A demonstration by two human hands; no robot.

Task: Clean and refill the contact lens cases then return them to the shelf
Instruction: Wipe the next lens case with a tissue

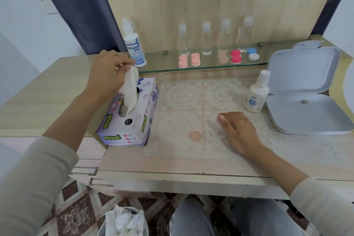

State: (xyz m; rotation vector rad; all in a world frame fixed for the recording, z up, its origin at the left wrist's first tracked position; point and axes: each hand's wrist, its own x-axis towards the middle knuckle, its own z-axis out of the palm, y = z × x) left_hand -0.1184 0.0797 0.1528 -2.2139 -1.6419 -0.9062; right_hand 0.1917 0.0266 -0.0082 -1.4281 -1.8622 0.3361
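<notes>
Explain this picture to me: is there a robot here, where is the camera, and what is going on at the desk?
No robot here: these are a person's two bare hands, filmed by one wide camera worn on the head, looking forward and down. The left hand pinches a tissue, drawn up out of the tissue box. The right hand rests on the lace mat, fingers relaxed, holding nothing that I can make out. Beside it lies a peach cap. Further right stand a white bottle and an open white box. On the glass shelf behind are lens cases, small clear bottles and a bigger solution bottle. Below the desk is a bin of used tissues.
</notes>
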